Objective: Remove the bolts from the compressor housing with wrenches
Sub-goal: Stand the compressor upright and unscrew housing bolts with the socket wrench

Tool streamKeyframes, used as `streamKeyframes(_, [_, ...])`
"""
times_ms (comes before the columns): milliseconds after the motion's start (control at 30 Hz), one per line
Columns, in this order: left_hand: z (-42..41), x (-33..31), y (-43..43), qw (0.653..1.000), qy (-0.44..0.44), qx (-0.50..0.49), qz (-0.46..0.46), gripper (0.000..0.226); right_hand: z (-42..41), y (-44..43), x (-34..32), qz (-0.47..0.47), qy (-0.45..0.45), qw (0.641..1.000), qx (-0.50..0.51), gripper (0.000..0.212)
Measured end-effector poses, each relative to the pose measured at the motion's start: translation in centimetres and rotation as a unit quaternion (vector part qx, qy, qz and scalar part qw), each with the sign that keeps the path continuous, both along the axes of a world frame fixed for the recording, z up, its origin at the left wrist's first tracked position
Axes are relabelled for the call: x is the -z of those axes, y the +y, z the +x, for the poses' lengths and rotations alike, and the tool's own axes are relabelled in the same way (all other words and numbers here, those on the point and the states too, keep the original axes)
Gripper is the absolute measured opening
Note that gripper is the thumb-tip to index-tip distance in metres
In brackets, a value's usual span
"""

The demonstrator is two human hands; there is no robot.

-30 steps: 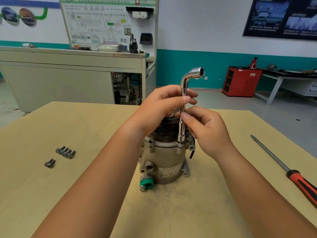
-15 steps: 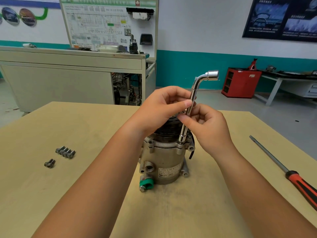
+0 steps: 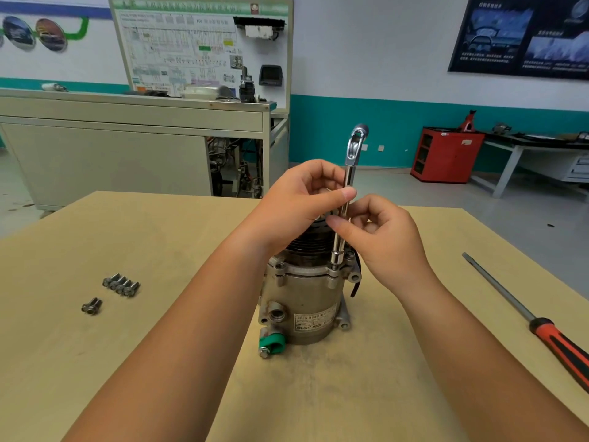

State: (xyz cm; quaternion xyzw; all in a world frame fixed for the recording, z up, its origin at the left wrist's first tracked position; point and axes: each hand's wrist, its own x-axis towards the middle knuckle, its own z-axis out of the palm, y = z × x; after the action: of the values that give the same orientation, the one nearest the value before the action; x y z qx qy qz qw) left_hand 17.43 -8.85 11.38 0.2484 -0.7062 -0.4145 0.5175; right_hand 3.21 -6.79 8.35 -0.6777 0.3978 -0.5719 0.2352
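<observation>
Nearest us on the bench (image 3: 127,362), the compressor housing (image 3: 302,301) stands upright, with loose bolts (image 3: 121,284) lying well apart to its left. Above it, our right hand (image 3: 385,237) takes the upright wrench (image 3: 349,177) in a pinching grip, its socket end down on the housing's flange. Just beyond, our left hand (image 3: 296,205) pinches the shaft higher up.

A screwdriver (image 3: 541,327) with a red-and-black handle lies on the right of the tan worktop (image 3: 95,362), blade tip pointing away. Beyond stands a grey cabinet (image 3: 111,154) with a wiring-diagram board (image 3: 191,43) above it. A red cabinet (image 3: 446,157) sits by the teal-banded wall, below a dark poster (image 3: 522,36).
</observation>
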Motion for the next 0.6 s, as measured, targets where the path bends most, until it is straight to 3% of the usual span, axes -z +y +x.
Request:
streamKeyframes(200, [-0.01, -0.40, 0.59, 1.000, 0.004, 0.027, -0.005, 0.022, -0.25, 0.01, -0.01, 0.005, 0.037, 0.999, -0.036, 0.020])
streamKeyframes(333, [0.10, -0.43, 0.68, 0.999, 0.011, 0.038, 0.010, 0.026, -0.19, 0.14, 0.20, 0.006, 0.022, 0.998, -0.052, 0.022])
streamKeyframes(600, [0.05, -0.22, 0.41, 1.000, -0.002, 0.011, -0.014, 0.021, -0.15, -0.12, 0.19, 0.006, -0.018, 1.000, -0.013, 0.008])
